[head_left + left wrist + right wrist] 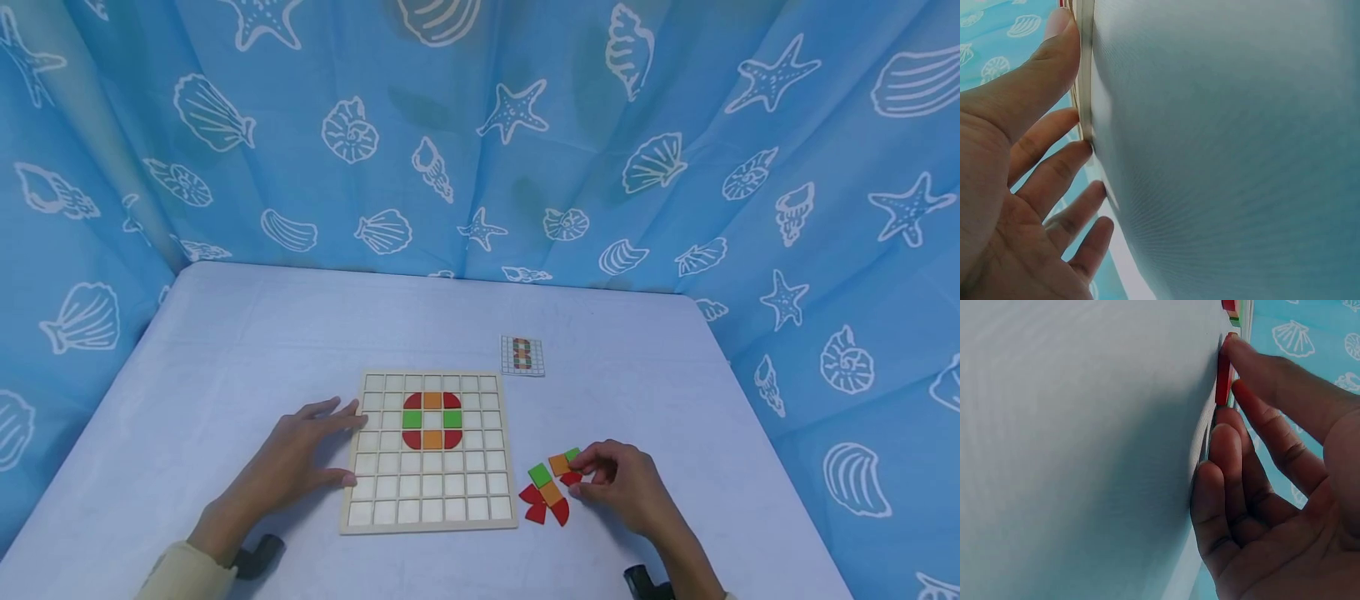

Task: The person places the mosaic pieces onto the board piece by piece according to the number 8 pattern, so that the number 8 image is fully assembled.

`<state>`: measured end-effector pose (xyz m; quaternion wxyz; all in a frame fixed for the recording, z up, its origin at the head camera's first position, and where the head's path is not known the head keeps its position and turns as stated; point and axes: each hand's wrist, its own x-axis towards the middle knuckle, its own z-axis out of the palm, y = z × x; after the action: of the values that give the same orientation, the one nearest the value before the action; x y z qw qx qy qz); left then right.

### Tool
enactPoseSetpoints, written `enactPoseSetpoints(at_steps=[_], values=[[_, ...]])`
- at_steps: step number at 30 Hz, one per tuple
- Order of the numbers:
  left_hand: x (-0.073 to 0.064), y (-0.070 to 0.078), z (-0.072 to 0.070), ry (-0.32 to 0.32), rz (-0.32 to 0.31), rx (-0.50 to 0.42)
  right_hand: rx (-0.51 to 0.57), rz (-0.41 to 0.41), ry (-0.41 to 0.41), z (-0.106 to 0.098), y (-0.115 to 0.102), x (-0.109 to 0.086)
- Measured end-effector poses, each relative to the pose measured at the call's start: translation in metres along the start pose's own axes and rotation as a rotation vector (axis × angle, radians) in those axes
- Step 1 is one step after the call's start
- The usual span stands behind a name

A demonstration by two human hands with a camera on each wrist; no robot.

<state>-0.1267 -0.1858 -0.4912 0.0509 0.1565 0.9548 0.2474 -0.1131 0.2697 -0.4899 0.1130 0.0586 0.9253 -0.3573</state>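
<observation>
A wooden grid board (428,527) lies on the table, with red, orange and green tiles forming a ring around one bare square in its upper half. Along the board's left edge rests my left hand (303,446), thumb and fingers spread and touching the frame. My right hand (622,483) is at the loose tiles right of the board. Its thumb and index finger pinch a red quarter-round tile (571,478), which shows edge-on in the right wrist view. Beside it lie an orange tile (558,465) and a green tile (573,454).
More loose tiles lie nearer the board: a green square (540,475), an orange square (551,493) and several red quarter-rounds (536,512). A small pattern card (522,356) lies beyond the board's upper right corner. A blue shell-print curtain (450,167) hangs behind the white-covered table (285,333).
</observation>
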Motion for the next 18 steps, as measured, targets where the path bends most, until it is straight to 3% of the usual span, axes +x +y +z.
enactPoseSetpoints(at_steps=[7, 18], values=[[0.0, 0.0, 0.0, -0.003, 0.0, 0.005, -0.057, 0.022, 0.024, 0.001, -0.002, -0.002], [0.001, -0.001, 0.002, -0.003, -0.007, 0.004, 0.094, -0.062, 0.007, 0.009, -0.011, -0.002]])
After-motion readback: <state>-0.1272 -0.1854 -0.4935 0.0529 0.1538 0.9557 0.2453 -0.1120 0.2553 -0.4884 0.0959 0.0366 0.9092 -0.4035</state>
